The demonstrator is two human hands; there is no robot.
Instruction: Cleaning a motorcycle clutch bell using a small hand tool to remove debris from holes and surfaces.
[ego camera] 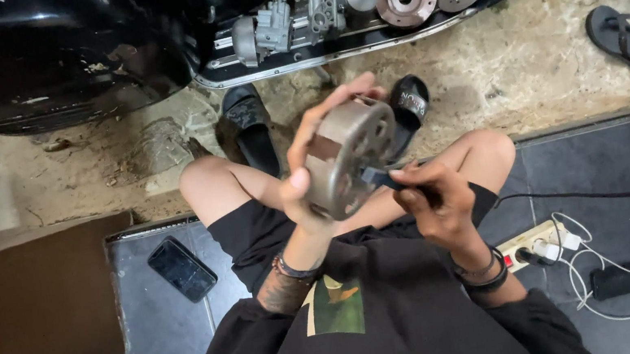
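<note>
Your left hand [306, 172] grips one round grey metal drum [349, 157], its open face tilted up-right; your right hand [434, 195] is closed on one small dark tool [383, 179] touching it.

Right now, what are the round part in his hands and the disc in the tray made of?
Round drum-like part, held in the left hand: looks like cast metal, dull grey, matte, with brownish rust-like patches. Disc in the black tray: metal too, reddish-brown, likely surface rust or copper tint; can't tell which. The right hand holds a dark tool, material unclear.
</note>
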